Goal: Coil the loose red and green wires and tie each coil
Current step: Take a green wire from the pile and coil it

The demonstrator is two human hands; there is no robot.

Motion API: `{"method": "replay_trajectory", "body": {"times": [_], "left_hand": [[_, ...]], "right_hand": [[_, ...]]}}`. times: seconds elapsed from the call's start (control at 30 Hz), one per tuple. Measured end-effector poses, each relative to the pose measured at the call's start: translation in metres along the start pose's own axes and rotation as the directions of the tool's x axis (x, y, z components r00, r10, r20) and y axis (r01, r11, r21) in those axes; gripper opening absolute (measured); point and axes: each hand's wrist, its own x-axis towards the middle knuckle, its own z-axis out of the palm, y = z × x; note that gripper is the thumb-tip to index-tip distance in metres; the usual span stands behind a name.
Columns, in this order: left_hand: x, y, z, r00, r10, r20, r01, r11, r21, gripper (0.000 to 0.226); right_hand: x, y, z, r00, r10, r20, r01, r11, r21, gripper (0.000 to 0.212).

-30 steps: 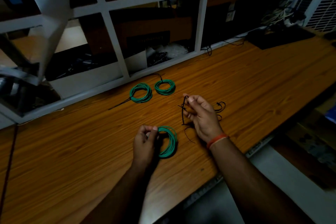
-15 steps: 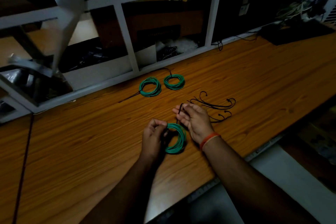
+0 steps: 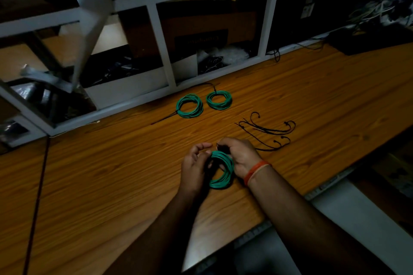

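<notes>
The person is working on a green coil (image 3: 221, 169) that is lying between the two hands, near the front edge of the wooden worktop (image 3: 111, 185). The left hand (image 3: 194, 165) is sitting on the coil's left side, its fingers curling in toward the upper left of the ring and apparently steadying it; the exact contact is lost in the dim light. The right hand (image 3: 240, 156) is sitting on the coil's right side and above it, its fingers curling over the top of the ring and pinching something small and dark there, probably a black cable tie, though it is too dark to be sure.

The relation that matters is this: the coil's open centre is facing up toward the camera, and the band of wire at the top of the ring is running crosswise directly under the right hand's fingertips. Any tie would have to be going round that band, so the right hand is the nearer one for threading while the left is bracing.

Beyond the coil, toward the shelving, two more green coils (image 3: 190, 105) are lying side by side, each seemingly already tied. To the coil's upper right, spare black ties (image 3: 268, 129) are lying loose. Far to the coil's left, a thin red wire (image 3: 36, 196) is running across the worktop, apparently not yet coiled.
</notes>
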Motion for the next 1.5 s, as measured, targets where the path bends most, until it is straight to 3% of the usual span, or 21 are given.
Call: {"method": "replay_trajectory", "body": {"times": [0.3,0.4,0.5,0.57,0.6,0.67,0.73,0.87,0.97,1.1,1.27,1.4,1.5], "left_hand": [[0.002,0.000,0.003,1.000,0.014,0.011,-0.015,0.995,0.102,0.022],[0.004,-0.001,0.001,0.998,0.040,0.039,-0.045,0.988,0.147,0.007],[0.006,-0.001,-0.001,0.998,0.033,0.044,-0.041,0.982,0.184,0.016],[0.007,0.000,-0.002,0.998,0.033,0.049,-0.042,0.980,0.192,0.008],[0.008,0.000,-0.002,0.999,0.024,0.037,-0.031,0.979,0.199,0.006],[0.011,0.001,-0.003,1.000,0.007,-0.011,-0.005,0.975,0.223,0.016],[0.013,0.002,-0.002,0.999,-0.022,-0.044,0.031,0.973,0.230,0.022],[0.017,0.003,0.001,0.992,-0.076,-0.097,0.097,0.970,0.224,0.031],[0.022,0.005,0.003,0.985,-0.109,-0.130,0.138,0.961,0.239,0.036],[0.025,0.011,0.002,0.971,-0.190,-0.144,0.223,0.937,0.271,0.040],[0.030,0.017,0.001,0.925,-0.351,-0.143,0.376,0.895,0.239,0.041],[0.031,0.021,-0.001,0.917,-0.376,-0.135,0.399,0.882,0.250,0.042],[0.031,0.019,-0.001,0.922,-0.361,-0.139,0.384,0.897,0.217,0.042]], "right_hand": [[-0.001,-0.001,0.006,0.998,0.058,0.034,-0.059,0.997,0.047,0.019],[-0.005,-0.003,0.004,1.000,0.029,0.006,-0.029,1.000,0.009,0.007],[-0.008,0.000,0.003,0.999,-0.046,-0.012,0.046,0.999,0.006,0.008],[-0.010,0.010,0.001,0.975,-0.214,-0.050,0.205,0.967,-0.149,0.012],[-0.013,0.016,-0.003,0.932,-0.355,-0.076,0.313,0.890,-0.331,0.015],[-0.023,0.026,-0.015,0.752,-0.658,-0.026,0.506,0.602,-0.618,0.007],[-0.034,0.035,-0.027,0.593,-0.796,0.123,0.631,0.365,-0.684,0.009],[-0.034,0.048,-0.038,0.567,-0.744,0.353,0.671,0.168,-0.722,0.020],[-0.025,0.051,-0.043,0.544,-0.704,0.456,0.672,0.039,-0.740,0.035],[-0.022,0.045,-0.046,0.565,-0.598,0.569,0.636,-0.124,-0.762,0.056],[-0.020,0.031,-0.043,0.468,-0.544,0.697,0.641,-0.334,-0.691,0.041],[-0.011,0.036,-0.045,0.412,-0.500,0.762,0.703,-0.357,-0.615,0.033],[-0.007,0.042,-0.050,0.405,-0.610,0.681,0.808,-0.110,-0.579,0.026]]}}
